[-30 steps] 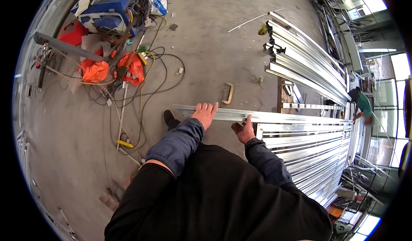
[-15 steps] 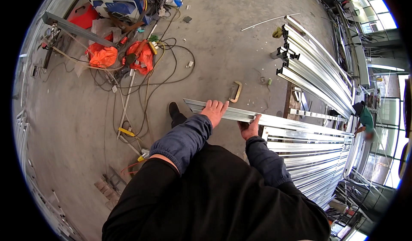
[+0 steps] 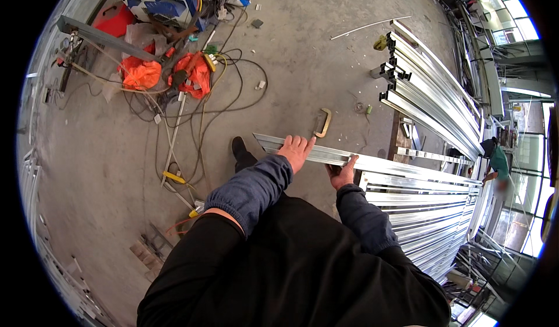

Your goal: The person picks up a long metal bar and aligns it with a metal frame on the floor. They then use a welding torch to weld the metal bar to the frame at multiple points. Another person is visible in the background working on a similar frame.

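Observation:
A long silvery metal profile runs from in front of me to the far right, its near end cut at a slant. My left hand lies over its top near that slanted end, fingers closed around the edge. Farther right, my right hand grips the same piece from the near side, thumb up and fingers partly hidden beneath. A yellowish C-shaped clamp lies on the floor just beyond my left hand. Beside the held profile, several similar metal profiles lie in a row on the right.
Another stack of metal profiles rests farther off at the right. Cables loop over the floor at the left, near orange bags and a blue machine. At the far right, a person in green is by the profiles' ends.
The whole view has shifted slightly to the right. Both hands keep nearly the same places on the metal profile.

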A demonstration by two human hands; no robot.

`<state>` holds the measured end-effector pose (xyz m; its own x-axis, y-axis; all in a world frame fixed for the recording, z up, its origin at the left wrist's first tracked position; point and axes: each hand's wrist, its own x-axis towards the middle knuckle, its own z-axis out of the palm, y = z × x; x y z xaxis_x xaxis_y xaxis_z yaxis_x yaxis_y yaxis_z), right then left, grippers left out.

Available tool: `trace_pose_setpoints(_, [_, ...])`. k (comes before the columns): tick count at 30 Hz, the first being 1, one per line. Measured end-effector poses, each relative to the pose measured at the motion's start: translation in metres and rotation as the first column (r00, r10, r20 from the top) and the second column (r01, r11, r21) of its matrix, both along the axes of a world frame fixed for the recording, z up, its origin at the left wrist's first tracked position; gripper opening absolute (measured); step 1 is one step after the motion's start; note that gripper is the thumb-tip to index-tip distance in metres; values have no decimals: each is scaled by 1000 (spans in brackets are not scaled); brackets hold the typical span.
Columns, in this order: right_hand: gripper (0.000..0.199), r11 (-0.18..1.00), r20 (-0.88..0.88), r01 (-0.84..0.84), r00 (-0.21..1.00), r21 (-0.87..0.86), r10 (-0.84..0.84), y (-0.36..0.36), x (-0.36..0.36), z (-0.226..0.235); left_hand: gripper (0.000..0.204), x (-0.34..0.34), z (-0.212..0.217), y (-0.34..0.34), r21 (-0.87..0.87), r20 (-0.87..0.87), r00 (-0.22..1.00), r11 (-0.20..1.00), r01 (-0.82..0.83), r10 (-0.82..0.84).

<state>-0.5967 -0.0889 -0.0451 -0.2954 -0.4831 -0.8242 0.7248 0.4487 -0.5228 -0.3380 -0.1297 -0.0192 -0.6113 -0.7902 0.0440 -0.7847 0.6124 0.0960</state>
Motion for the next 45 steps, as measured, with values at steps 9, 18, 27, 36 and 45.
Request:
trace_pose_setpoints(9, [98,1000,8,-3,1000,11,3,-4,5,6,71,-1,0,-3,34,-2,1000,999,7,-7])
trace_pose_setpoints(18, [96,997,33,-63,997,-39,65,1,-5,-1,71,0,-2,-4,25,-7,1000,1000,7,-7])
trace_pose_setpoints(27, [95,1000,13,-24,1000,2,24,-2,1,1,68,2,-12,-2,83,-56,998,997,-2,6])
trace_pose_setpoints(36, [93,996,0,-67,998,64,68,1,-6,3,67,58,16,31,7,-582,812,999,51,-37])
trace_pose_setpoints(45, [87,988,15,-143,990,56,143,6,-10,-6,26,130,-68,121,801,-535,37,521,-294,844])
